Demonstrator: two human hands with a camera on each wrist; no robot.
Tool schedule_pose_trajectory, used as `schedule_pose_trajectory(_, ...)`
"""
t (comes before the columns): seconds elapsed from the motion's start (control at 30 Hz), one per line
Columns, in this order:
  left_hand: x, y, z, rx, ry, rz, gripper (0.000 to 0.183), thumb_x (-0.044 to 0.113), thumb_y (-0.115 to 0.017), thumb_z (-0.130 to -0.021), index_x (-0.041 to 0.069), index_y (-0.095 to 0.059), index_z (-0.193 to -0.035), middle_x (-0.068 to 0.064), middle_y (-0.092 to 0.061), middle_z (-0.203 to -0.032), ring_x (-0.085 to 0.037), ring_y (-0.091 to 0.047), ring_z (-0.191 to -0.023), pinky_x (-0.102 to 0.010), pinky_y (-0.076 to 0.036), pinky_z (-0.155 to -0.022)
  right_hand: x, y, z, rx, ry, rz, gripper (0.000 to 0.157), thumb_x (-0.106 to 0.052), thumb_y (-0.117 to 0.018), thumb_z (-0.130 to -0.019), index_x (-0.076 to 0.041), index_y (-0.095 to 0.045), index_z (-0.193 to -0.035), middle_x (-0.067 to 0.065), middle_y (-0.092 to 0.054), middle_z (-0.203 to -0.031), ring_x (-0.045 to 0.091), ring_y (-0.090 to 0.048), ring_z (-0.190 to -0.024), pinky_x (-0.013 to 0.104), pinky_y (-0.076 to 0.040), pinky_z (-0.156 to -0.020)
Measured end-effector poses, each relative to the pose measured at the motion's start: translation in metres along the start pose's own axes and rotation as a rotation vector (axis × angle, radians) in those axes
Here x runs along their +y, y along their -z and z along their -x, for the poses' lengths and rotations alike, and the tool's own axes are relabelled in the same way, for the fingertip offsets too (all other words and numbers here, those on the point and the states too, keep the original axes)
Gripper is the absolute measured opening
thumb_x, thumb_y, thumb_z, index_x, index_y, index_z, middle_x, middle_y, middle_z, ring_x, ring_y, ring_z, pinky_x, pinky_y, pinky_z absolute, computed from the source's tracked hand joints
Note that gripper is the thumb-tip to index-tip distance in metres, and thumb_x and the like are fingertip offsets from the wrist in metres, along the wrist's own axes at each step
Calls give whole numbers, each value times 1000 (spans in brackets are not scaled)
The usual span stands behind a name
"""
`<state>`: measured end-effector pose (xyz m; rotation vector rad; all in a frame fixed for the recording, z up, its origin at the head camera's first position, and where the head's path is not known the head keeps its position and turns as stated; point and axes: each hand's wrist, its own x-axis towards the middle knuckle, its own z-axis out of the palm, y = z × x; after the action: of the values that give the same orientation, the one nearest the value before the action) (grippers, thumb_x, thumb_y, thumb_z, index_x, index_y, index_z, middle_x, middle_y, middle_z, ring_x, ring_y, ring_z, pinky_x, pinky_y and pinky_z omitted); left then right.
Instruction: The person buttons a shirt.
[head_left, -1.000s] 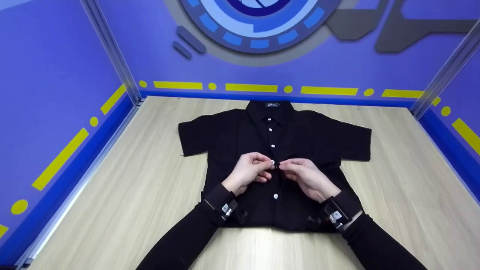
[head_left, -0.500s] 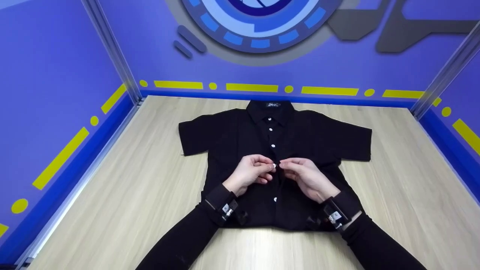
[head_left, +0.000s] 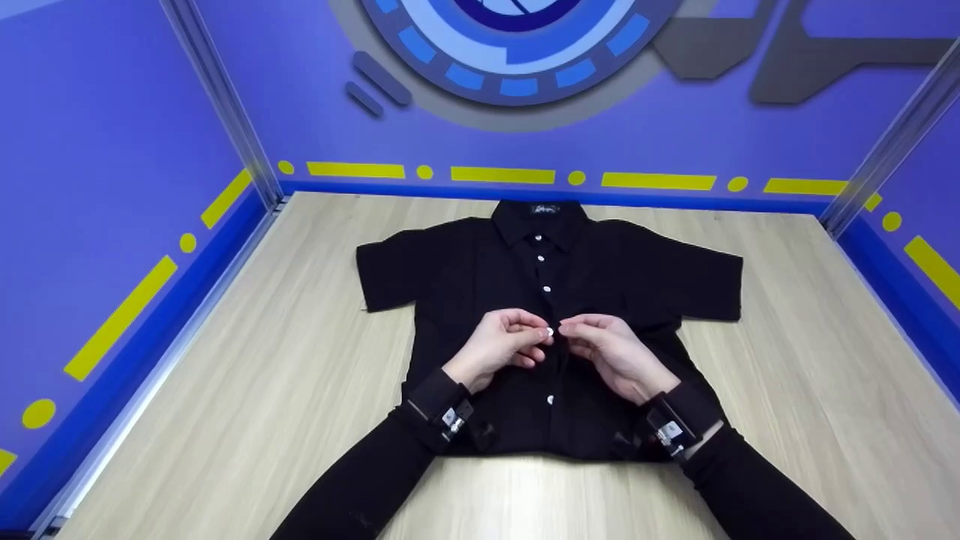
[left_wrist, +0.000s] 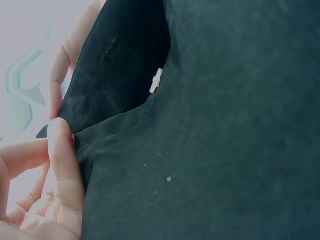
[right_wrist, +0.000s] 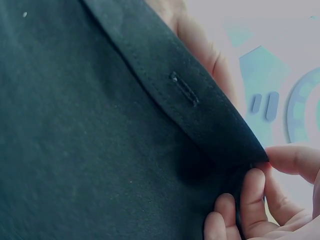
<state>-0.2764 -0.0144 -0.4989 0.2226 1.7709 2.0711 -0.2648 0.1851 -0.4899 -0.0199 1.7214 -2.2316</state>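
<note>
A black short-sleeved shirt [head_left: 480, 270] lies front up, its collar toward the far edge. At the middle of the front opening, the left hand [head_left: 506, 345] pinches the shirt beside a white button [head_left: 550, 332], which shows at the fingertips. Close on the other side, the right hand [head_left: 611, 352] pinches the placket edge between thumb and forefinger. A buttonhole [right_wrist: 185, 89] shows on that raised placket in the right wrist view. The left wrist view shows the front gaping, with a lower button [left_wrist: 156, 81] seen edge-on. Cloth and fingers hide the buttonhole at the fingertips.
The shirt rests on a pale wood-grain table [head_left: 247, 375]. Blue printed panels [head_left: 90, 187] stand at the back and both sides, joined by metal posts [head_left: 225, 90]. More white buttons line the placket, including one [head_left: 551, 400] below the hands.
The left hand's fingertips and the white button have shifted slightly right and nearer the person. The lower button has moved slightly the same way toward the person. The right hand has stayed nearly still.
</note>
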Motion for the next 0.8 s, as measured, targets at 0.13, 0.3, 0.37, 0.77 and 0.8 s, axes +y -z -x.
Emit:
schedule_pose_trajectory(0.13, 0, 0, 0, -4, -3, 0, 24, 9, -70, -87, -1, -64, -108, -12, -73, -90, -13, -66, -61, -21, -54, -52, 0, 0, 0, -5, 3, 8, 39, -7, -69, -87, 15, -55, -115, 10, -70, -95, 18, -66, -90, 35, -52, -88)
schedule_pose_trajectory(0.3, 0, 0, 0, -5, 2, 0, 23, 9, -70, -87, 0, -64, -107, -12, -73, -90, -12, -66, -61, -21, -54, -53, 1, 0, -1, 0, 7, 21, 39, -6, -69, -87, 17, -55, -116, 11, -70, -97, 20, -66, -93, 36, -52, -90)
schedule_pose_trajectory(0.37, 0, 0, 0, -3, 2, 1, 23, 9, -70, -87, -1, -64, -108, -12, -73, -90, -12, -66, -61, -21, -54, -53, 1, -1, -1, 4, 5, 25, 39, -6, -69, -87, 17, -55, -116, 12, -70, -98, 22, -65, -95, 36, -52, -90)
schedule_pose_trajectory(0.77, 0, 1, 0, 19, -6, -6, 21, 7, -71, -86, 0, -65, -105, -12, -73, -87, -11, -64, -58, -20, -54, -52, 1, -4, 1, 32, 27, 111, 33, -9, -70, -86, 12, -61, -110, 6, -70, -94, 17, -66, -93, 32, -54, -87)
schedule_pose_trajectory(0.8, -1, 1, 0, 20, -9, -7, 21, 7, -71, -86, -1, -65, -105, -12, -73, -87, -11, -64, -58, -20, -54, -52, 1, -4, 1, 36, 29, 126, 33, -10, -70, -86, 12, -62, -110, 5, -70, -95, 16, -66, -92, 32, -53, -86)
